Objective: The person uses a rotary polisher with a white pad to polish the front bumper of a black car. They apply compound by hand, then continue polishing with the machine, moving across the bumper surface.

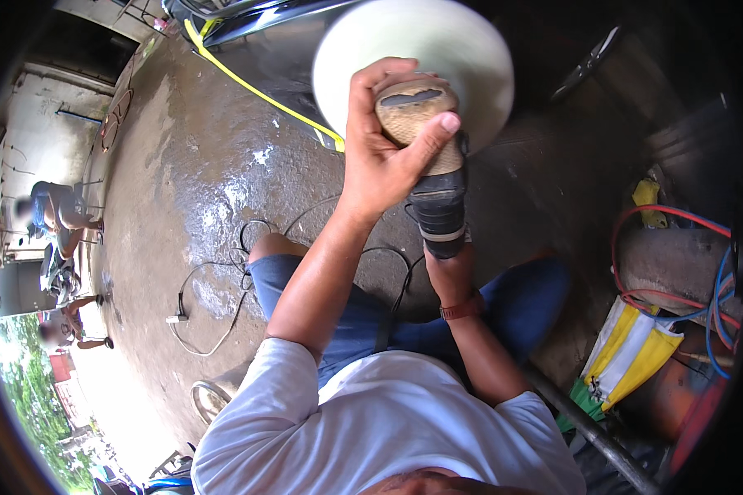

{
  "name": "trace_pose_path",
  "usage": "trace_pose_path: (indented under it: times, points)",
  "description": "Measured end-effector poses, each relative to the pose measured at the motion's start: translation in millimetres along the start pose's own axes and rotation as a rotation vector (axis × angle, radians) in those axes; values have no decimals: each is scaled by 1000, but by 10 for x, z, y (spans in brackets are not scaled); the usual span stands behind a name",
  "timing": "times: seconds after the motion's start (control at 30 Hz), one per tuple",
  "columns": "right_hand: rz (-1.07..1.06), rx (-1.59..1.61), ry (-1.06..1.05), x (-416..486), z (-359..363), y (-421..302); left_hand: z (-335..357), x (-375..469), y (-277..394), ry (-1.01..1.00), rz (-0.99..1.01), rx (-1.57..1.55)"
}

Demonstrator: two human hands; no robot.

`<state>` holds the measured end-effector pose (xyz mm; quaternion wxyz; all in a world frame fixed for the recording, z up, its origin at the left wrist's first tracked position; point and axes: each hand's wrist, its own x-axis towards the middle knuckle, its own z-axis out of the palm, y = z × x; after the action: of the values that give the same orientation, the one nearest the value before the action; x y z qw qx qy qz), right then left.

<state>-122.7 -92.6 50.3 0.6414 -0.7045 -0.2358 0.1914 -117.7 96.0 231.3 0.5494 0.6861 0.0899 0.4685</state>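
A rotary polisher (436,185) with a worn tan head and a black body is held in both hands. Around its head wraps my left hand (381,145), thumb on the near side and fingers over the far side. My right hand (451,269) grips the rear handle from below; its fingers are mostly hidden by the tool. The large white polishing pad (353,52) has a blurred surface and faces a dark, glossy vehicle panel (278,68). Yellow tape (266,93) runs along the panel's lower edge. Whether the pad touches the panel cannot be told.
Black cable (213,263) loops over the wet concrete floor (155,204), with a plug (176,318) at left. To the right lie red and blue hoses (625,247), a cylindrical tank (662,263), a striped cloth (625,352) and a metal bar (588,427). Two people (62,210) are far left.
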Motion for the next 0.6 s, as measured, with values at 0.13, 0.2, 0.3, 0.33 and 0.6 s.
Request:
trace_pose_path:
  times: [0.13, 0.2, 0.3, 0.33, 0.6]
  points:
    - [-54, -381, -186, 189, 356, -293, -942, 127, -108, 221, -73, -73]
    - [-237, -339, -333, 349, 618, -474, -1682, 281, -236, 346, -64, -141]
    - [-331, -411, -456, 543, 1094, -769, -2650, 558, -374, 505, -179, -186]
    - [-347, -466, -462, 589, 1224, -845, -2838, 626, -405, 520, -246, -281]
    - [-122, -397, -465, 309, 325, -779, -1695, 389, -161, 364, -24, -119]
